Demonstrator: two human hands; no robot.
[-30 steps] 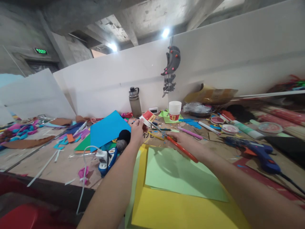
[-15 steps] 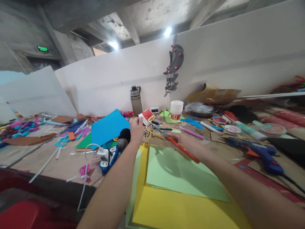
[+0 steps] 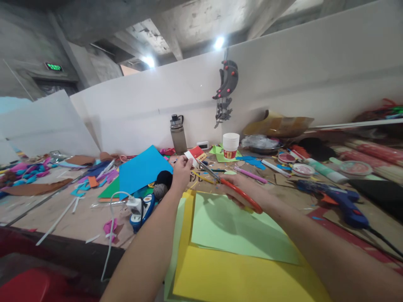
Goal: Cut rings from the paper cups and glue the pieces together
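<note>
My left hand (image 3: pixel 181 173) pinches a small red, white and yellow piece of paper (image 3: pixel 198 152) by its white end. Its print resembles that on the stacked paper cups (image 3: pixel 231 145) farther back. Scissors (image 3: pixel 242 194) with red-orange handles are in my right hand (image 3: pixel 246 184), whose fingers are partly hidden behind the handles. The blades point away to the left and meet the edge of the paper piece. Below both hands lie light green sheets (image 3: pixel 233 226) on top of a yellow sheet (image 3: pixel 220 272).
On the left are a blue sheet (image 3: pixel 141 170), yarn balls (image 3: pixel 161 191) and a blue-and-white power strip (image 3: pixel 138 220) with a white cable. A bottle (image 3: pixel 178 136) stands by the white partition. A blue glue gun (image 3: pixel 349 205) lies right, among tape rolls and paper scraps.
The scissors and my right hand have shifted slightly, and the handles look turned a little. The paper piece is tilted a bit differently in my left hand. The whole view has moved slightly.
</note>
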